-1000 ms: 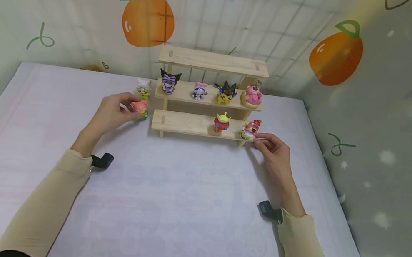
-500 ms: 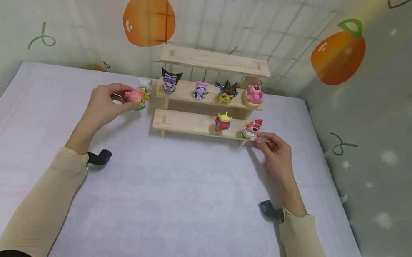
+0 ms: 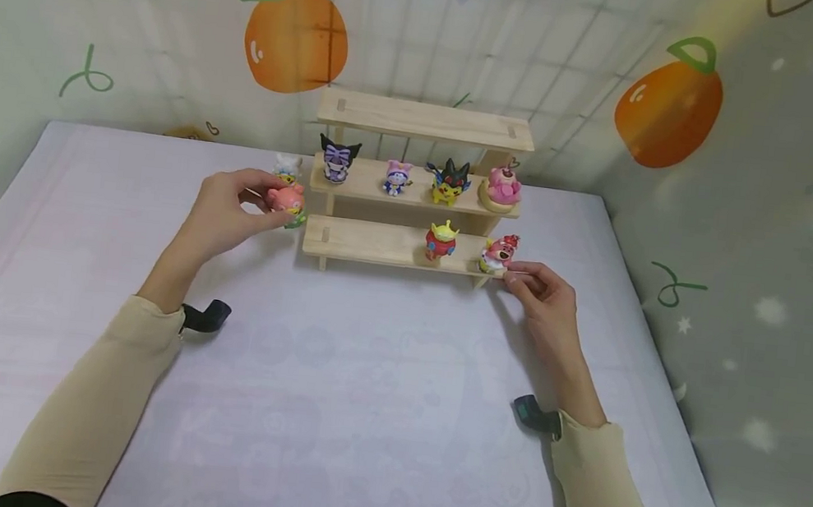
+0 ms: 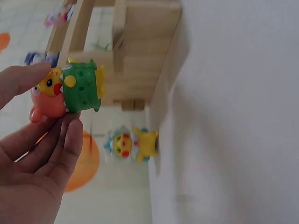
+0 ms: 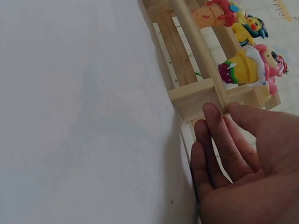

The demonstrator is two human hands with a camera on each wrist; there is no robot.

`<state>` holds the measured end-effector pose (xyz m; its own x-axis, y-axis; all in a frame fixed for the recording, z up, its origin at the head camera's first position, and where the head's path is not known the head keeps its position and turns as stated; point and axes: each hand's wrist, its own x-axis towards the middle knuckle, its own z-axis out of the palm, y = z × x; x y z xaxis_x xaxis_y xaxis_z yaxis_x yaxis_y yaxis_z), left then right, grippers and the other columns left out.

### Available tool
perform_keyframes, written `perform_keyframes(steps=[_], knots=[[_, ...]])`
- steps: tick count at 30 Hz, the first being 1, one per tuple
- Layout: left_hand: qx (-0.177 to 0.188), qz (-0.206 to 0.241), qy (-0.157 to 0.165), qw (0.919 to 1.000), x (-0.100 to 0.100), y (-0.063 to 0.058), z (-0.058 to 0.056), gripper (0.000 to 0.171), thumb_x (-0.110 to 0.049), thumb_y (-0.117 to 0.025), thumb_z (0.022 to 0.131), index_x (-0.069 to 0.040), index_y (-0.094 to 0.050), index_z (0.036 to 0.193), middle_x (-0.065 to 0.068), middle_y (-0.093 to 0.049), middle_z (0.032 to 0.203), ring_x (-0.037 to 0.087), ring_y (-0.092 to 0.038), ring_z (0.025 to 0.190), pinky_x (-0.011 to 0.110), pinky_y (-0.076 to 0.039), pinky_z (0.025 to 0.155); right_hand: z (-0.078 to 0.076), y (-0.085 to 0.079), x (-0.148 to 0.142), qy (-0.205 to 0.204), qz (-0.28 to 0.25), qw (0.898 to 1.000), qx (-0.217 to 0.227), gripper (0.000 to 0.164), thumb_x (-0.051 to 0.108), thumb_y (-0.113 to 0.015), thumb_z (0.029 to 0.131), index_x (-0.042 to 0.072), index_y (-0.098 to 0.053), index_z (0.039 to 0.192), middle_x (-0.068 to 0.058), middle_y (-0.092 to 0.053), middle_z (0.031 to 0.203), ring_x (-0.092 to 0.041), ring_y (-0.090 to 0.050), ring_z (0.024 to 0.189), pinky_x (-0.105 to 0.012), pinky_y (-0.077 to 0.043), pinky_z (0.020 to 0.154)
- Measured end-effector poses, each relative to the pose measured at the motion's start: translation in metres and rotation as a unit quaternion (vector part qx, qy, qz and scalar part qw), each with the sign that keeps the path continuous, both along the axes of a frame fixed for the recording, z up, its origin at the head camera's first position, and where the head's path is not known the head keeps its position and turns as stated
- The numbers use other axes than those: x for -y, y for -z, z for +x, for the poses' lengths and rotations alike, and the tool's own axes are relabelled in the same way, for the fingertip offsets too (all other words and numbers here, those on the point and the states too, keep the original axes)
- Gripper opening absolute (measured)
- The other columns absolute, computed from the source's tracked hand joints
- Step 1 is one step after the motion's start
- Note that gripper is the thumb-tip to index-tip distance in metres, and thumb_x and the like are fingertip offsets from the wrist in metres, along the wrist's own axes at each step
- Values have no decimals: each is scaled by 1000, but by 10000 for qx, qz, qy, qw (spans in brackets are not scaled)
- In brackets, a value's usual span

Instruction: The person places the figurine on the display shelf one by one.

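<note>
My left hand [image 3: 229,206] pinches a small figurine [image 4: 65,88] with a pink hood, yellow face and green body, held in the air left of the lower shelf board. Behind it, a white-topped yellow figurine [image 4: 135,144] stands on the table beside the wooden display shelf [image 3: 370,241]. At the shelf's lower right end, my right hand [image 3: 546,301] grips the board's end between thumb and fingers. Close to that thumb sits a pink bear figurine [image 5: 250,65] on the lower board. A red figurine with a yellow-green head [image 3: 441,241] stands left of the bear.
Along the middle board stand a purple figurine with black ears [image 3: 338,161], a small pink-and-blue one [image 3: 397,178], a yellow one with a dark headpiece [image 3: 448,183] and a pink bear on a round base [image 3: 502,189]. The white-covered table [image 3: 346,404] meets printed cloth walls.
My left hand moved left and back with the pink-hooded figurine, then returned right toward the lower board's left end. My right hand has stayed at the shelf end.
</note>
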<state>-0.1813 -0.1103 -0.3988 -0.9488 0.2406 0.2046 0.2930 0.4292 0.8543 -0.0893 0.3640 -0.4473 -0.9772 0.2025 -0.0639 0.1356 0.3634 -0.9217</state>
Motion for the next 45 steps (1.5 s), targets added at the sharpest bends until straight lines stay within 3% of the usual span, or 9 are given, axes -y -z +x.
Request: perform_keyframes(steps=[5,9,16,28,35,41,45], knots=[[-146,14,496,9987,-13,5,2,38,-13,-88,85,-5,-76,120,11,-73,111,25,-70,94,17,-53,81,-1,-2,1,-24,-4,10000,35,37,34,-70,103,11,-67,132,-1,-76,114,-14,-65,110,-17,-42,95],[-335,106,711,9969,-16,6,3,40,-8,-87,85,-5,-75,122,10,-73,115,24,-68,94,15,-54,83,-2,-2,0,-25,-8,10000,-18,37,33,-70,103,10,-67,132,4,-76,109,-12,-66,108,-19,-41,94],[-491,190,1098,9926,-16,13,0,43,-3,-87,85,-5,-74,126,11,-73,120,20,-65,101,32,-59,90,0,-1,0,-14,77,10000,7,35,32,-69,103,10,-67,131,-1,-76,112,-11,-65,106,-17,-43,91],[-625,191,977,9931,-26,16,2,42,-8,-88,86,-8,-75,126,8,-74,119,21,-66,97,25,-58,87,0,-2,0,-42,184,9998,2,38,31,-68,104,8,-65,133,3,-76,111,-12,-65,109,-19,-40,92],[-674,102,929,9933,-28,15,3,42,-5,-88,85,-7,-75,124,9,-74,120,22,-67,97,44,-59,91,0,0,-1,-27,137,9999,25,38,30,-68,104,7,-65,135,11,-76,107,-11,-65,108,-19,-40,92],[-530,376,1100,9918,-33,18,4,41,-6,-89,83,-7,-74,122,8,-73,119,21,-67,97,34,-61,89,0,0,-1,-103,99,9999,-66,38,29,-69,104,7,-65,134,7,-76,107,-14,-66,107,-17,-41,90],[-512,450,1332,9887,-46,22,5,41,-6,-89,84,-5,-73,122,9,-73,120,20,-68,98,43,-61,90,0,0,-1,-65,61,9999,-103,36,29,-69,104,7,-66,132,9,-75,105,-13,-66,105,-17,-43,87]])
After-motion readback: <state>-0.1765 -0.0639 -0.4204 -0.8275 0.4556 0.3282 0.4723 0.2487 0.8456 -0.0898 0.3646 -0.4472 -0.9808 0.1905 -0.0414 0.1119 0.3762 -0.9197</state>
